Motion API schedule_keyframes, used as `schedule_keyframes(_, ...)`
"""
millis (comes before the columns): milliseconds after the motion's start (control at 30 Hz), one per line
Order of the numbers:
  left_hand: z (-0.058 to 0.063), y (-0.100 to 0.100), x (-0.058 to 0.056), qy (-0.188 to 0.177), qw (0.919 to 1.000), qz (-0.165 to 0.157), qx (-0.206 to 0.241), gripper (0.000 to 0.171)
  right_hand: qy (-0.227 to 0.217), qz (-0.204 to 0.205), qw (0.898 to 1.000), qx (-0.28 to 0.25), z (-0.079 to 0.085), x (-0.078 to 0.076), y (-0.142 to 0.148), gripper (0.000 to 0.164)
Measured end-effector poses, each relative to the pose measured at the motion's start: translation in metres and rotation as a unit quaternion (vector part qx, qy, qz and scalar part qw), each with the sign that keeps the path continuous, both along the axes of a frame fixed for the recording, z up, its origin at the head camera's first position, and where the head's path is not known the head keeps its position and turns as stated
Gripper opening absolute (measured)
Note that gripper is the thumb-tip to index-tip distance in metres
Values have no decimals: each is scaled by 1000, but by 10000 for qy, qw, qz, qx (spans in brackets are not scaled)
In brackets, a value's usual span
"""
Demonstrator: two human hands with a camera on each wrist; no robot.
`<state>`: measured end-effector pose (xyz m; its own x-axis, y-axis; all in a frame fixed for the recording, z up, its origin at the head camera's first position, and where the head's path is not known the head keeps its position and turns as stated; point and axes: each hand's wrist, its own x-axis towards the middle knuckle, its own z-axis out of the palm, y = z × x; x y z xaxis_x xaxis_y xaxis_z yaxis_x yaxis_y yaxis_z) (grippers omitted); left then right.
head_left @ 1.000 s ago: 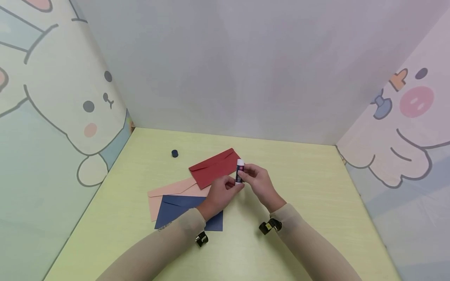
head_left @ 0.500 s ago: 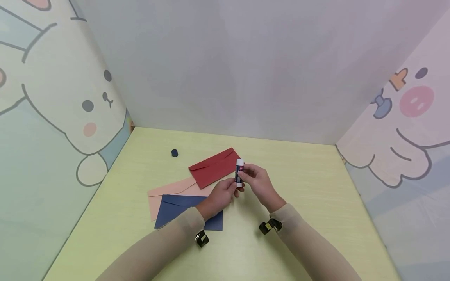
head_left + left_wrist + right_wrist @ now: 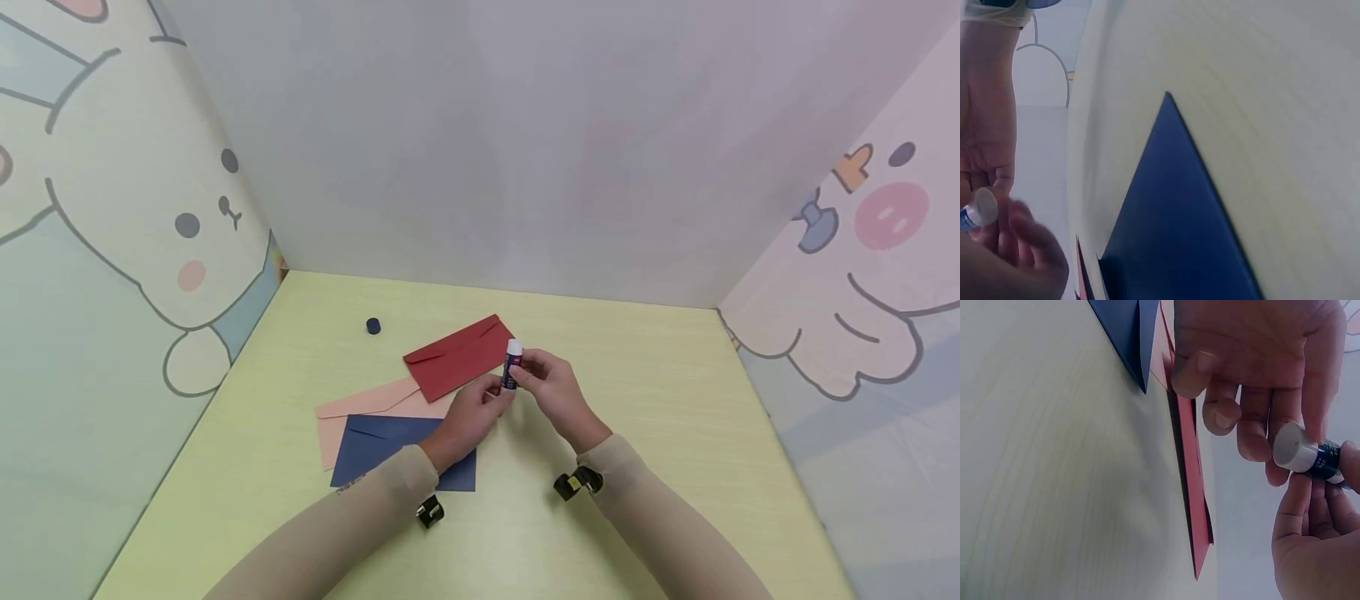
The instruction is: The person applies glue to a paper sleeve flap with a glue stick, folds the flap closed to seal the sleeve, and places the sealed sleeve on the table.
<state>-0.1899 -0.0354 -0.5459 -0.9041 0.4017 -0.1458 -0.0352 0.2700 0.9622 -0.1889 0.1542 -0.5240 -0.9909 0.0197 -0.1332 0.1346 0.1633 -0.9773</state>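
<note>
In the head view a glue stick (image 3: 512, 367), dark with a white top and a small printed label, stands nearly upright over the table. My right hand (image 3: 557, 394) grips its body between thumb and fingers. Thumb and index finger of my left hand (image 3: 468, 419) pinch its white base (image 3: 1295, 448), as the right wrist view shows. To the left, a red envelope (image 3: 453, 357) lies behind the left hand. A pink envelope (image 3: 367, 404) is partly covered by a navy envelope (image 3: 390, 450), over which my left forearm passes.
A small dark cap (image 3: 373, 326) rests on the pale yellow table (image 3: 660, 400) at the back left. A plain wall (image 3: 510, 167) rises behind, with cartoon-printed side walls (image 3: 172, 250) on both sides.
The left hand's fingers have shifted at the stick's base, dropping slightly and opening, then moving up and closing on it again. The right hand holds nearly still, the stick tilting a little.
</note>
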Motion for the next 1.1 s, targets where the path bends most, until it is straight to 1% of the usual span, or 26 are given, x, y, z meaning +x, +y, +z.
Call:
schedule_keyframes(67,0,1,0,350,9984,322,-294,38,27,-6,10000,-30,0,0,0,27)
schedule_keyframes(167,0,3,0,822,9921,717,-618,41,84,13,9999,-61,0,0,-1,27)
schedule_keyframes(233,1,3,0,880,9900,826,-727,42,109,13,9999,-64,0,1,-2,26)
schedule_keyframes(300,1,3,0,878,9900,822,-741,41,109,-2,9999,-79,0,1,-2,25)
schedule_keyframes(433,-1,2,-2,729,9935,609,-628,37,72,-33,10000,-50,-1,1,-2,26)
schedule_keyframes(533,-1,1,-4,574,9972,263,-406,31,80,6,10000,12,-1,1,-1,27)
schedule_keyframes(633,0,-1,-5,183,9997,-132,-64,28,135,81,9999,57,-1,2,-1,29)
schedule_keyframes(733,1,-3,-6,-312,9986,-384,205,31,227,202,9995,126,0,3,0,31)
schedule_keyframes(833,1,-5,-7,-575,9967,-474,312,32,309,293,9989,180,0,4,0,32)
schedule_keyframes(1100,0,-6,-7,-627,9957,-593,329,34,260,291,9992,128,-1,4,0,34)
